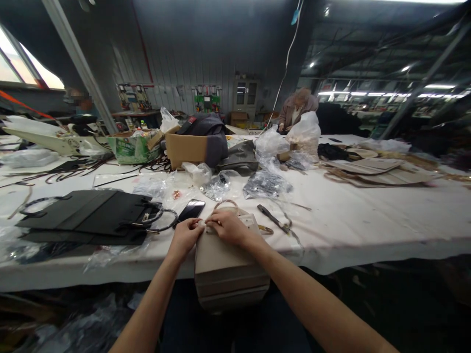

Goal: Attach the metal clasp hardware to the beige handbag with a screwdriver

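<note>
A beige handbag (228, 274) stands between my forearms, leaning against the front edge of the white-covered table (368, 220). My left hand (186, 235) pinches the bag's top edge on the left. My right hand (228, 226) grips the same top edge beside it, fingertips almost touching the left hand. The bag's loop handle (225, 203) rises behind my hands. A black phone (191, 210) lies just beyond my left hand, and a dark hand tool (273, 218) lies to the right of the bag.
Flat black bag panels with ring handles (91, 218) lie at the left. Clear plastic bags (221, 184), a cardboard box (186, 148) and a dark garment (209, 130) crowd the table's middle. Tan panels (379, 171) lie at the right. A person (298, 109) works at the far side.
</note>
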`<action>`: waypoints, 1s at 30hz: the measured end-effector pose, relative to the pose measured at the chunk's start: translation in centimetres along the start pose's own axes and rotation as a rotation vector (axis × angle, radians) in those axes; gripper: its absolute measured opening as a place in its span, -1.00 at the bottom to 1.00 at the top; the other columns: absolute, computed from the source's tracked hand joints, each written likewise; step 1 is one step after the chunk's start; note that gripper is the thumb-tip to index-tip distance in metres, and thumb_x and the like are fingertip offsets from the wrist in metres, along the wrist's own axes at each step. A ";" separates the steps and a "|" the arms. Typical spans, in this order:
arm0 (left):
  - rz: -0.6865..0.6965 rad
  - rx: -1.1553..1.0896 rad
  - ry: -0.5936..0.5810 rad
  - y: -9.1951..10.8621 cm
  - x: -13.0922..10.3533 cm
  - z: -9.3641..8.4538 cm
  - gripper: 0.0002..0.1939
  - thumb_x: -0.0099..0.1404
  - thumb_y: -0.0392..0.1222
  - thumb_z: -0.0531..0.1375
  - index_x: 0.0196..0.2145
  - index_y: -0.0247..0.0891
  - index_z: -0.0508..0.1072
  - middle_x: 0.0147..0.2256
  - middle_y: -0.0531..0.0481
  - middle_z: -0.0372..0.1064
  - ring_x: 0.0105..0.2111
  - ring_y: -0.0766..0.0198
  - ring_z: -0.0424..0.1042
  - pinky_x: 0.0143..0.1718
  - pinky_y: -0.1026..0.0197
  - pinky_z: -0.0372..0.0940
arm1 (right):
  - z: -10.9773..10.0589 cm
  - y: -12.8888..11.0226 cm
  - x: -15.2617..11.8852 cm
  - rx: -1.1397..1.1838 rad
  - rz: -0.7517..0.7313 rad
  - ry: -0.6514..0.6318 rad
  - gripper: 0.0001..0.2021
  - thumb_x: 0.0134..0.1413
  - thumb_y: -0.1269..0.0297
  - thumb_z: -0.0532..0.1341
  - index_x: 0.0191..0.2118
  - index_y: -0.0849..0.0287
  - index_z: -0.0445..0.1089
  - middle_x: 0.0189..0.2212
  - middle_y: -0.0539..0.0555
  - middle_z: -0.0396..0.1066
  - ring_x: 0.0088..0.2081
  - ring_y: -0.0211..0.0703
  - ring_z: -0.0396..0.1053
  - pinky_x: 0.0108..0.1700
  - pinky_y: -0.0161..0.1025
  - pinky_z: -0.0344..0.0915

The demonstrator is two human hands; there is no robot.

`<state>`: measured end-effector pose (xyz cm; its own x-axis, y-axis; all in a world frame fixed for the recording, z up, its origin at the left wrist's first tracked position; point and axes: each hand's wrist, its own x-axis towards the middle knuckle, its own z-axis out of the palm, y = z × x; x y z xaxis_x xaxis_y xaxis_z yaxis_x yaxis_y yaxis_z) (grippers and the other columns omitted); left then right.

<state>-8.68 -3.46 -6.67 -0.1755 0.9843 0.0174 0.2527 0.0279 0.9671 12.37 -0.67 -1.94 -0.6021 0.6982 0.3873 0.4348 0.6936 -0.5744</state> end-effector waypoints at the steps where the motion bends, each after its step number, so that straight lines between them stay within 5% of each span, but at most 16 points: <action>1: 0.001 0.005 0.002 0.0 -0.1 0.0 -0.39 0.01 0.07 0.42 -0.06 -0.41 0.73 -0.32 -0.14 0.62 -0.32 0.11 0.51 -0.35 0.21 0.30 | -0.1 0.3 0.1 0.092 0.011 0.049 -0.81 0.41 0.47 0.31 -0.09 0.19 0.72 -0.12 0.13 0.65 -0.08 -0.11 0.56 0.06 -0.23 0.39; 4: -0.002 0.001 0.000 0.2 -0.2 0.0 -0.37 0.02 0.07 0.39 -0.04 -0.42 0.72 -0.31 -0.14 0.61 -0.31 0.12 0.49 -0.35 0.21 0.29 | 0.4 1.0 0.4 0.324 0.143 0.161 -0.73 0.29 0.46 0.36 0.04 0.19 0.71 -0.23 0.08 0.67 -0.22 -0.14 0.56 -0.08 -0.25 0.41; 7: -0.014 -0.034 -0.004 0.3 -0.2 0.0 -0.37 0.00 0.08 0.39 -0.06 -0.43 0.71 -0.30 -0.15 0.61 -0.30 0.12 0.49 -0.34 0.20 0.29 | 1.2 1.2 0.6 0.418 0.218 0.155 -0.76 0.18 0.39 0.43 -0.03 0.20 0.72 -0.30 0.05 0.67 -0.30 -0.14 0.55 -0.19 -0.27 0.40; 10: -0.028 -0.065 -0.022 0.2 -0.2 -0.1 -0.37 -0.02 0.07 0.40 -0.06 -0.43 0.70 -0.32 -0.14 0.60 -0.32 0.13 0.48 -0.33 0.19 0.29 | 1.5 0.8 0.7 0.415 0.199 0.115 -0.88 0.19 0.34 0.42 -0.18 0.18 0.73 -0.25 0.07 0.70 -0.23 -0.10 0.60 -0.14 -0.25 0.42; 30: -0.002 -0.050 -0.042 -0.3 -0.3 -0.2 -0.34 0.07 0.13 0.43 -0.01 -0.43 0.70 -0.26 -0.15 0.64 -0.28 0.11 0.51 -0.27 0.17 0.28 | 2.1 -0.1 0.3 0.364 0.212 0.120 -0.93 0.23 0.34 0.43 -0.22 0.16 0.72 -0.26 0.05 0.70 -0.24 -0.12 0.59 -0.10 -0.25 0.41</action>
<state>-8.89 -3.80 -6.90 -0.1360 0.9907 0.0061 0.2048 0.0221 0.9786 10.72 -0.95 -3.26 -0.4333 0.8491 0.3021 0.2631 0.4398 -0.8587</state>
